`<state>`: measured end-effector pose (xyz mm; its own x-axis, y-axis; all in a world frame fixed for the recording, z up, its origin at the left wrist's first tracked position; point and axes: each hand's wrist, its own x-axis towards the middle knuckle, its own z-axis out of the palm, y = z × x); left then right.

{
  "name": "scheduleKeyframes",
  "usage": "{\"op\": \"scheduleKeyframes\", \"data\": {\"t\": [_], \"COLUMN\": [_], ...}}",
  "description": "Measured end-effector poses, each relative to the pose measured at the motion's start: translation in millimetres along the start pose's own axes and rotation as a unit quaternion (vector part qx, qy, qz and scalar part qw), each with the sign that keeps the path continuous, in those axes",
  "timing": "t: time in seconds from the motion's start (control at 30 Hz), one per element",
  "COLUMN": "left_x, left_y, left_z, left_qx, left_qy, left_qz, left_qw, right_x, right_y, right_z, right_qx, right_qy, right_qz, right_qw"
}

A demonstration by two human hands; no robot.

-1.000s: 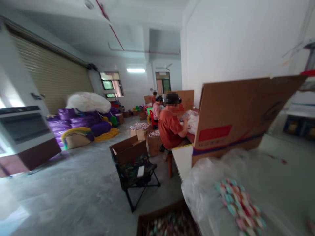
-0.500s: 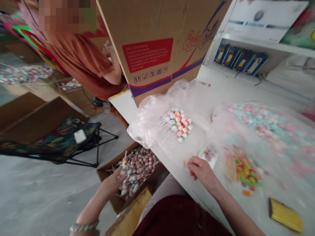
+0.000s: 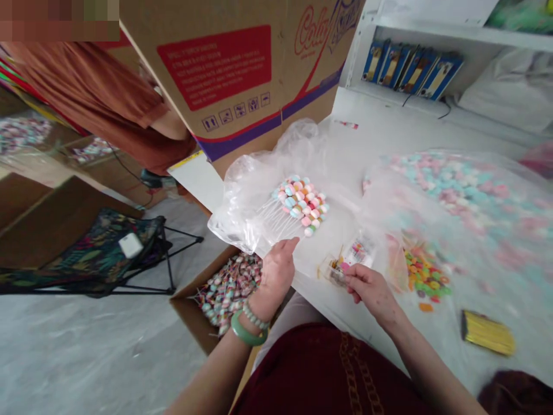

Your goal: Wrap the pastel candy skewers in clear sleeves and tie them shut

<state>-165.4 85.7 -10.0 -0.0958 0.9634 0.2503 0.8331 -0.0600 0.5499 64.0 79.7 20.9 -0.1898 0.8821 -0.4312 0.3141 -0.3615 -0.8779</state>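
Observation:
My left hand, with a green bangle at the wrist, is raised at the white table's near edge, fingers together and bent, just below a clear plastic bag. On that bag lies a bunch of pastel candy sticks. My right hand pinches a small clear packet of coloured sweets on the table. A heap of bright loose candies lies just right of it.
A floor carton full of candy sticks stands under the table edge. A big cardboard box stands upright at the table's far left, a person in orange behind it. Pastel candies under plastic, a yellow stick bundle, a folding stool.
The view swung from the room down onto the table. My left hand rose from the floor carton to the table edge, and my right hand shifted right onto the small packet.

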Motion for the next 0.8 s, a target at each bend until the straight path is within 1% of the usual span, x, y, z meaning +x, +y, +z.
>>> {"op": "scheduleKeyframes", "data": {"t": [0.07,0.13,0.2,0.23,0.3,0.37,0.43,0.5,0.53,0.57,0.63,0.7,0.73,0.8], "left_x": [7,8,6,4,1,-2,-6,-11,-14,-18,-26,-35,-40,-49], "left_y": [11,22,34,40,53,66,75,80,80,79,74,67,64,58], "left_z": [3.6,4.6,6.8,9.3,17.0,26.0,32.6,34.8,34.3,33.0,29.3,25.9,24.9,24.4], "left_qx": [0.007,0.0,-0.008,-0.011,-0.009,0.001,0.017,0.042,0.058,0.074,0.098,0.105,0.103,0.086], "left_qy": [-0.007,-0.015,-0.036,-0.049,-0.079,-0.113,-0.14,-0.16,-0.17,-0.182,-0.207,-0.224,-0.229,-0.231], "left_qz": [-0.016,-0.049,-0.066,-0.061,-0.015,0.062,0.137,0.186,0.197,0.201,0.194,0.189,0.192,0.209], "left_qw": [1.0,0.999,0.997,0.997,0.997,0.992,0.98,0.969,0.964,0.96,0.954,0.95,0.949,0.946], "right_x": [-5,-10,-12,-13,-14,-13,-11,-7,-3,1,11,21,26,34], "right_y": [0,3,10,14,23,29,31,27,24,20,13,8,7,8], "right_z": [-2,-14,-33,-44,-61,-69,-65,-55,-49,-44,-36,-32,-31,-33], "right_qx": [-0.007,-0.025,-0.039,-0.036,-0.017,-0.016,-0.06,-0.154,-0.218,-0.288,-0.417,-0.496,-0.516,-0.53], "right_qy": [-0.023,-0.015,0.039,0.07,0.111,0.119,0.103,0.087,0.088,0.1,0.141,0.175,0.182,0.176], "right_qz": [0.0,-0.001,0.004,0.01,0.023,0.034,0.022,-0.012,-0.026,-0.033,-0.021,-0.001,0.003,0.012], "right_qw": [1.0,1.0,0.998,0.997,0.993,0.992,0.993,0.984,0.972,0.952,0.898,0.851,0.837,0.829]}}
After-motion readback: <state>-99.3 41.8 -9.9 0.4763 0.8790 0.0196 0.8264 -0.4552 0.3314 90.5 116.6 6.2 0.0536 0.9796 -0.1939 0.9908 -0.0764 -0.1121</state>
